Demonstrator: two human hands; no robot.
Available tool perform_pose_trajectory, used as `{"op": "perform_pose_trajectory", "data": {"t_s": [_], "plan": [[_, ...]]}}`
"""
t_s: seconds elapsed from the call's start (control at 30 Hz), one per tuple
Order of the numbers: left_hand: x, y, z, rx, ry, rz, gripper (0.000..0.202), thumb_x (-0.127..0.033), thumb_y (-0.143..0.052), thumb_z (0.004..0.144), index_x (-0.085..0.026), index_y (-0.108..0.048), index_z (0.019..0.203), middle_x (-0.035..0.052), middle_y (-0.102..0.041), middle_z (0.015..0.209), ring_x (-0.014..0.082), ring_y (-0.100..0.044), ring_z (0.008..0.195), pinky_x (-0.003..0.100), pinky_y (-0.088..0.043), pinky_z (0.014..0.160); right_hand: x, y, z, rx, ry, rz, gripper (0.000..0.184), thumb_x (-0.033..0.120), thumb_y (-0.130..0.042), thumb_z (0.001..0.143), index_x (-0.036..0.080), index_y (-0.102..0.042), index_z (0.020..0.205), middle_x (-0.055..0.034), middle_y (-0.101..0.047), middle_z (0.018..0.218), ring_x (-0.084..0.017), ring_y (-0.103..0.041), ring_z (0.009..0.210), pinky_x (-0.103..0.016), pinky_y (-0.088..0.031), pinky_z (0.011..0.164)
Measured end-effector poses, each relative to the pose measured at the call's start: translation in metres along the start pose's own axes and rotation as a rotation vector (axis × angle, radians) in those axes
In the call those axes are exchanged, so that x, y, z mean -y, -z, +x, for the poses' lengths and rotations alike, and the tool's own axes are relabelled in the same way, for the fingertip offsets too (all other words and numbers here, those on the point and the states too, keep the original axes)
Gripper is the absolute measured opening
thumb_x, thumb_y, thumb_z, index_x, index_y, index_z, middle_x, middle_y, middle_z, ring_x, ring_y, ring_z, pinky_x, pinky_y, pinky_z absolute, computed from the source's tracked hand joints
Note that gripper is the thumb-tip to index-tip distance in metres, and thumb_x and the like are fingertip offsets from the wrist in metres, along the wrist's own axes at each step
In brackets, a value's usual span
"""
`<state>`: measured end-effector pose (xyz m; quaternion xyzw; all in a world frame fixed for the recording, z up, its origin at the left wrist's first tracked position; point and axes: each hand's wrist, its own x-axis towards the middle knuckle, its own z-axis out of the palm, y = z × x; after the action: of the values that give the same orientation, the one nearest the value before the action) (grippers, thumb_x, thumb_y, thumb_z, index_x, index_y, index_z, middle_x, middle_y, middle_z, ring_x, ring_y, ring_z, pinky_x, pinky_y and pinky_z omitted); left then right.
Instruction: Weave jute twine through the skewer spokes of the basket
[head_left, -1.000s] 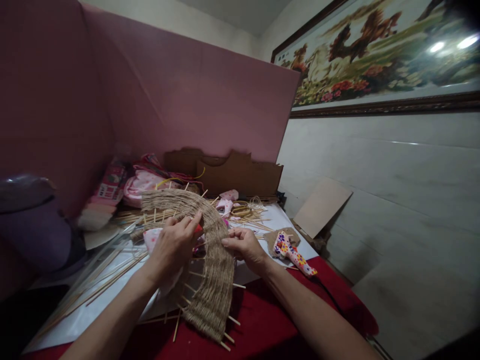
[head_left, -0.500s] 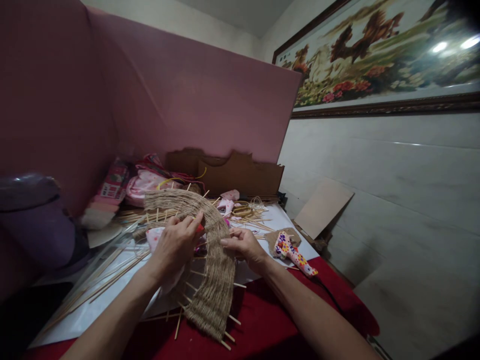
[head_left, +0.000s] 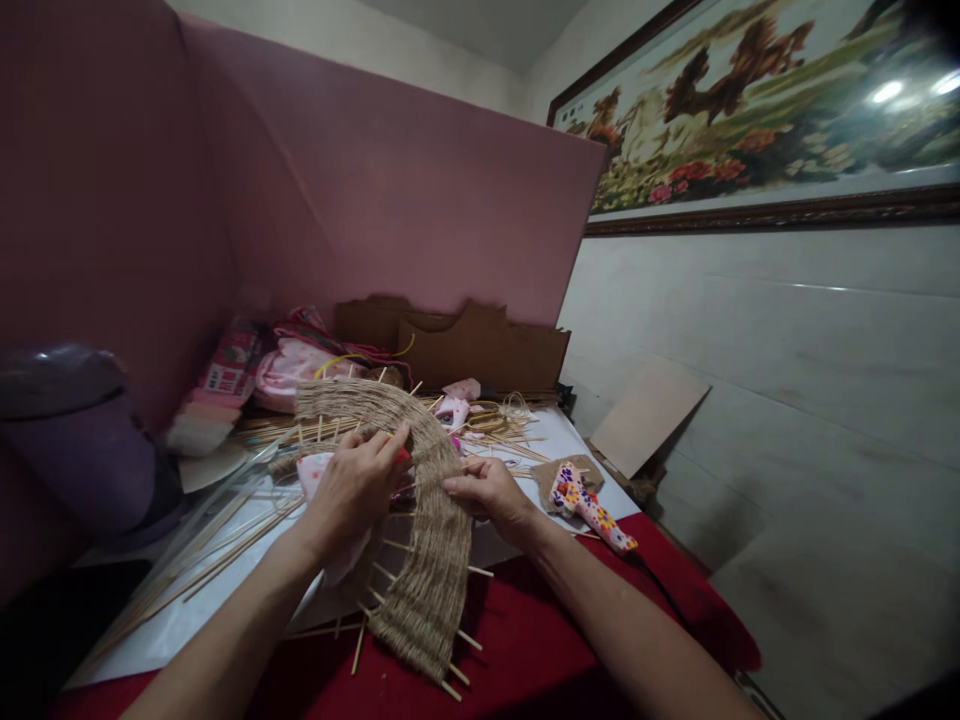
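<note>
A curved, fan-shaped panel of woven twine (head_left: 442, 525), with thin wooden sticks running through it, is held up at a tilt in front of me. Stick ends poke out along both its inner and outer edges. My left hand (head_left: 358, 490) is closed at the panel's inner edge, its fingers over the weave. Something small and red (head_left: 403, 456) shows by those fingertips, mostly hidden. On the outer edge, my right hand (head_left: 491, 492) pinches the weave between thumb and fingers. White cloth with pink spots (head_left: 311, 472) lies behind my left hand.
Several loose sticks (head_left: 240, 550) lie on the white board at left. A glue gun wrapped in flowered cloth (head_left: 592, 508) rests at right on the table with the red cover (head_left: 540, 640). Behind stand torn cardboard (head_left: 480, 350) and pink fabric; a purple bin (head_left: 82, 450) is far left.
The view has shifted very slightly, so most things sit a little further right. Both hands keep nearly the same hold on the woven panel.
</note>
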<state>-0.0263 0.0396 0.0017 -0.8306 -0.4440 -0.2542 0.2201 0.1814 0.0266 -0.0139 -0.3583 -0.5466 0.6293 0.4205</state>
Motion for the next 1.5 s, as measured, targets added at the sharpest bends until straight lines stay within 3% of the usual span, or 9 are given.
{"op": "perform_pose_trajectory", "data": {"t_s": [0.27, 0.53, 0.8, 0.97, 1.1, 1.2, 1.33, 1.5], "plan": [[0.017, -0.002, -0.002, 0.084, 0.068, -0.085, 0.037, -0.025, -0.039, 0.090, -0.013, -0.047, 0.124, 0.0093, -0.068, 0.097, 0.0204, -0.060, 0.077, 0.036, -0.037, 0.075, 0.008, 0.009, -0.002, 0.068, -0.051, 0.071, 0.035, 0.041, -0.070, 0.068, 0.016, -0.057, 0.089, 0.0129, -0.026, 0.045, -0.003, -0.012, 0.038, -0.019, -0.007, 0.037], [0.021, -0.005, -0.004, 0.146, 0.118, -0.250, 0.034, -0.028, -0.037, 0.091, -0.019, -0.049, 0.121, 0.0056, -0.069, 0.098, 0.0181, -0.062, 0.081, 0.033, -0.038, 0.076, 0.002, 0.011, 0.000, 0.119, -0.025, 0.063, 0.039, 0.053, -0.063, 0.073, 0.016, -0.056, 0.084, 0.0118, -0.028, 0.045, -0.003, -0.014, 0.037, -0.019, -0.009, 0.036], [0.011, -0.015, -0.006, 0.193, 0.150, -0.201, 0.033, -0.026, -0.048, 0.086, -0.020, -0.051, 0.118, 0.0056, -0.068, 0.097, 0.0180, -0.060, 0.085, 0.031, -0.038, 0.076, -0.009, 0.016, 0.008, -0.002, -0.016, -0.034, 0.041, 0.053, -0.068, 0.066, 0.014, -0.055, 0.068, 0.0113, -0.030, 0.042, -0.002, -0.017, 0.034, -0.019, -0.010, 0.033], [0.004, -0.006, -0.005, 0.225, 0.080, -0.107, 0.025, -0.030, -0.050, 0.085, -0.022, -0.059, 0.107, 0.0049, -0.065, 0.091, 0.0185, -0.057, 0.079, 0.032, -0.037, 0.072, -0.011, 0.018, 0.010, -0.038, -0.044, -0.046, 0.036, 0.049, -0.067, 0.068, 0.015, -0.055, 0.068, 0.0117, -0.029, 0.041, -0.002, -0.017, 0.033, -0.018, -0.011, 0.033], [-0.007, 0.005, 0.001, 0.121, 0.011, -0.047, 0.020, -0.025, -0.053, 0.083, -0.024, -0.064, 0.099, 0.0061, -0.064, 0.092, 0.0233, -0.055, 0.087, 0.037, -0.036, 0.074, -0.009, 0.017, 0.009, -0.063, -0.062, -0.070, 0.029, 0.043, -0.064, 0.070, 0.016, -0.055, 0.068, 0.0116, -0.031, 0.041, -0.002, -0.018, 0.032, -0.017, -0.012, 0.032], [-0.020, 0.005, 0.004, 0.023, -0.026, -0.202, 0.020, -0.018, -0.048, 0.084, -0.021, -0.064, 0.095, 0.0063, -0.065, 0.094, 0.0214, -0.055, 0.089, 0.036, -0.040, 0.076, -0.008, 0.016, 0.009, -0.062, -0.084, -0.073, 0.024, 0.038, -0.061, 0.071, 0.016, -0.053, 0.065, 0.0115, -0.031, 0.041, -0.002, -0.018, 0.031, -0.017, -0.013, 0.031], [-0.038, 0.000, 0.003, 0.032, 0.070, -0.358, 0.019, -0.012, -0.045, 0.084, -0.018, -0.063, 0.085, 0.0063, -0.063, 0.090, 0.0178, -0.057, 0.084, 0.031, -0.043, 0.074, -0.007, 0.015, 0.008, -0.068, -0.076, -0.065, 0.022, 0.034, -0.061, 0.069, 0.017, -0.049, 0.060, 0.0116, -0.031, 0.041, -0.002, -0.018, 0.031, -0.017, -0.012, 0.030], [-0.048, 0.000, -0.002, 0.102, 0.246, -0.296, 0.019, -0.016, -0.043, 0.085, -0.017, -0.062, 0.082, 0.0067, -0.063, 0.085, 0.0185, -0.058, 0.078, 0.031, -0.043, 0.071, -0.007, 0.014, 0.008, -0.086, -0.057, -0.081, 0.023, 0.035, -0.062, 0.068, 0.017, -0.050, 0.060, 0.0115, -0.033, 0.039, -0.002, -0.020, 0.030, -0.017, -0.013, 0.030]]}}
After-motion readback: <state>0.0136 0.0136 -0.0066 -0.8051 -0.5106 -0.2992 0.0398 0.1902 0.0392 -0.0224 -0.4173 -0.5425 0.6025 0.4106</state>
